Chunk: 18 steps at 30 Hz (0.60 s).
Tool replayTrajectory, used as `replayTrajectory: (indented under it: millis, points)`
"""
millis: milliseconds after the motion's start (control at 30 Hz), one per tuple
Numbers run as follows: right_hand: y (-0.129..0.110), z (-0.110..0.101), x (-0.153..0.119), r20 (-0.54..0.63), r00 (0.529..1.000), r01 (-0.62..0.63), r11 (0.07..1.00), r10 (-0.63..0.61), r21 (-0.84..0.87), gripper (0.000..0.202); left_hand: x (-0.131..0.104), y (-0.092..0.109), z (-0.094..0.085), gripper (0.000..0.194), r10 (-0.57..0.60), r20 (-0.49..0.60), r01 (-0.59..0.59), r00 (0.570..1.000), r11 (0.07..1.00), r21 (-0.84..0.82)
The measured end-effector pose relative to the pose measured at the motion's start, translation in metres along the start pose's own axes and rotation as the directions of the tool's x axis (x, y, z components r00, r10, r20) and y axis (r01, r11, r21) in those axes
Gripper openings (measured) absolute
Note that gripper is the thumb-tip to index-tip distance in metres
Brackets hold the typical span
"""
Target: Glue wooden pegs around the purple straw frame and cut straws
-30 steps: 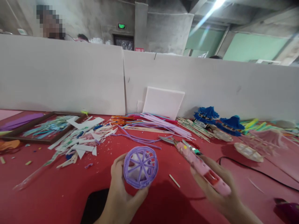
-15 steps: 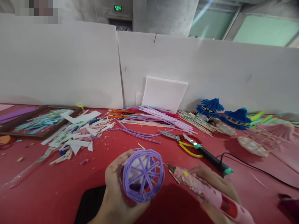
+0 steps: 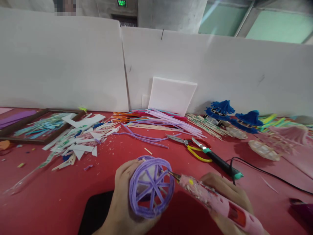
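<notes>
My left hand (image 3: 123, 199) is closed round a purple wheel-shaped craft piece (image 3: 154, 185), made of pipe cleaners with spokes inside a round rim. Something whitish shows behind the spokes. My right hand (image 3: 227, 192) grips a pink hot glue gun (image 3: 207, 197) with a stained, crusted front. Its metal nozzle points left and meets the upper right of the purple rim; whether it touches or only overlaps it I cannot tell. A short thin stick (image 3: 148, 151) lies on the red table just beyond the wheel.
Scissors (image 3: 199, 153) and a black-handled knife (image 3: 218, 163) lie right of centre, near a black cable (image 3: 266, 167). Pipe cleaners (image 3: 168, 122) fill the back. Scraps (image 3: 81, 143) and a brown frame (image 3: 46, 141) are left, a dark flat object (image 3: 96, 212) nearer. Blue craft pieces (image 3: 246, 120) stand right.
The purple wheel has moved slightly right and down with my left hand. The glue gun's nozzle, apart from the rim before, now meets it in view. The camera has shifted slightly.
</notes>
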State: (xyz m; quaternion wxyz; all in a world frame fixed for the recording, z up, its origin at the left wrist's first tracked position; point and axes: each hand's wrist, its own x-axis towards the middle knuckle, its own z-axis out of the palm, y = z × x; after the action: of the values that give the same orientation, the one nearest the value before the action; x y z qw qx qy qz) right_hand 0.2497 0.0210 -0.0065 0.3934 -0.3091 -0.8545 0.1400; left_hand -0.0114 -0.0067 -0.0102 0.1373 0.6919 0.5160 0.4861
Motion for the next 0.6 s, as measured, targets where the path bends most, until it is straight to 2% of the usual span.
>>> replayTrajectory:
  millis: [133,433,600]
  points:
    - [-0.0038,-0.0021,0.0023,0.039,0.999,-0.019,0.998,0.021,-0.056,0.027,0.0012,-0.0007,0.0007,0.081,0.003,-0.013,-0.003,1.0,1.0,0.0]
    - [-0.0049,0.0018,0.0055,-0.03,0.999,-0.031,0.999,0.029,-0.044,0.027,0.0007,-0.0015,0.0008,0.082,0.029,-0.032,-0.027,0.999,0.998,0.054]
    - [-0.0053,-0.0026,0.0056,0.004,0.999,-0.048,0.997,0.048,-0.061,0.022,0.0004,-0.0045,0.0014,0.079,0.051,-0.019,-0.049,0.999,0.996,0.072]
